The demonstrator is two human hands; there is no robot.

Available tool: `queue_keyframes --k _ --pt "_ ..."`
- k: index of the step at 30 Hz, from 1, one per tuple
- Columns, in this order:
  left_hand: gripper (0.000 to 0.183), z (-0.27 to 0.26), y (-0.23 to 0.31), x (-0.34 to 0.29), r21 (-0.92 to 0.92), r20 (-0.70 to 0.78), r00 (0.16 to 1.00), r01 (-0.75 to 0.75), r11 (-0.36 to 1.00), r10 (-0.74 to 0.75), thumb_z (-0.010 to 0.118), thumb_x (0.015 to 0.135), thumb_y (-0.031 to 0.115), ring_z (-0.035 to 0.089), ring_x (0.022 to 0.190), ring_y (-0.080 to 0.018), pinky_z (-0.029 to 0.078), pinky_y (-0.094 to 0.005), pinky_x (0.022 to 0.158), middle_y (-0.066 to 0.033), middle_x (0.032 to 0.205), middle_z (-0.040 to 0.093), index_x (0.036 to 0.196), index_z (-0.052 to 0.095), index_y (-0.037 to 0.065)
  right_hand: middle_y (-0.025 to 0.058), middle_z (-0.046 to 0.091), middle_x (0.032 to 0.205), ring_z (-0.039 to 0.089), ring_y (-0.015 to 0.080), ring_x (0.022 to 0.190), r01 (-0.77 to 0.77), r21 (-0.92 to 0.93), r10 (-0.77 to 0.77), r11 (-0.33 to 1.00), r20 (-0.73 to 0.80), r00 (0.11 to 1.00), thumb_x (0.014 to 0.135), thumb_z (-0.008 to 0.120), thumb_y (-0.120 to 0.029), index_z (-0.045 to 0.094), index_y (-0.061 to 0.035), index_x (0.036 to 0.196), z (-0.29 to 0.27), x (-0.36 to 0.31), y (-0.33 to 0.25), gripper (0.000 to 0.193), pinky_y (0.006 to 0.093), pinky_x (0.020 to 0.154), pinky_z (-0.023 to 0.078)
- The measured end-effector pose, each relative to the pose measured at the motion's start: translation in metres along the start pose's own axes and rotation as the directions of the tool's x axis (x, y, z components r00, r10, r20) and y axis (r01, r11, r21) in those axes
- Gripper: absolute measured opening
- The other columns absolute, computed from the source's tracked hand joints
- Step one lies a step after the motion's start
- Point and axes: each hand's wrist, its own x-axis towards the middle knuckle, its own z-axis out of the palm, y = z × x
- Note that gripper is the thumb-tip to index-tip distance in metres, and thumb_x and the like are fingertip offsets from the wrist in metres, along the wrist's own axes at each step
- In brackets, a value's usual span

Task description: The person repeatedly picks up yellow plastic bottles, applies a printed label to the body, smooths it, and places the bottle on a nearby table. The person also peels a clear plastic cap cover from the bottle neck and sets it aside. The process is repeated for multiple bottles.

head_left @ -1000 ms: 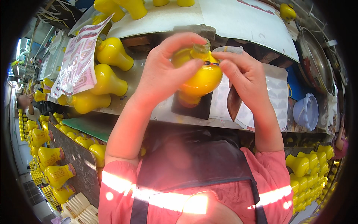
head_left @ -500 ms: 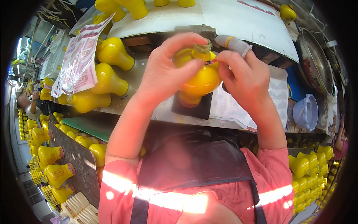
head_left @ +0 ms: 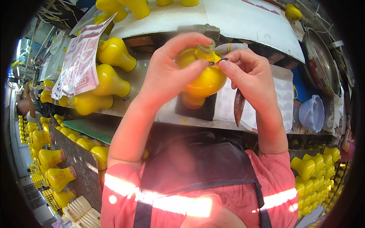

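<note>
A glossy yellow vase-shaped bottle [head_left: 203, 85] with a bare glass neck stands upright on a black pad [head_left: 205, 110]. My left hand [head_left: 163, 72] curves round its shoulder, forefinger at the neck and thumb pressed on the front. Thumb and forefinger of my right hand [head_left: 249, 72] pinch one end of a small dark-and-red strip [head_left: 218, 62], which lies against the bottle just below the neck. From under the right palm sticks a brown, pointed, blade-like piece [head_left: 238, 108]; its other end is hidden. Grey wrapping with a yellow band covers one right finger [head_left: 232, 47].
Several yellow bottles [head_left: 110, 79] lie on the left of the bench, beside a printed pink decal sheet [head_left: 81, 62]. A pale sheet [head_left: 279, 100] spreads under my right forearm. Further right stands a lilac bucket [head_left: 311, 114]. Behind runs a white raised board [head_left: 228, 19].
My right hand has rolled over and shifted slightly, drawing the strip's end up from the bottle. The pointed brown piece now shows below the palm. My left hand stays in place.
</note>
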Motion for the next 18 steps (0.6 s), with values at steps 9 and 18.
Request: queue_keyframes --k 9,18 --pt "0.035 -0.001 -0.001 0.000 -0.045 0.009 1.000 0.003 0.999 -0.003 0.069 0.085 0.000 0.061 0.115 -0.0110 0.046 -0.0289 0.105 -0.0015 0.119 0.070 0.120 0.069 0.003 -0.0046 0.056 0.066 0.051 0.0018 0.058 0.196 -0.283 -0.253 0.939 -0.179 0.951 0.089 0.075 -0.010 0.073 -0.0036 0.093 0.011 -0.006 0.014 0.008 0.0192 0.053 0.038" --pt "0.035 -0.001 -0.002 -0.001 -0.028 0.009 1.000 -0.017 0.999 0.018 0.069 0.086 0.000 0.062 0.114 -0.0116 0.047 -0.0293 0.104 -0.0023 0.119 0.070 0.121 0.068 0.003 0.0050 0.058 0.059 0.048 0.0135 0.061 0.300 -0.361 -0.390 0.883 -0.209 0.897 0.079 0.076 -0.017 0.076 -0.0078 0.082 0.010 0.013 0.017 0.010 0.0308 0.058 0.041"
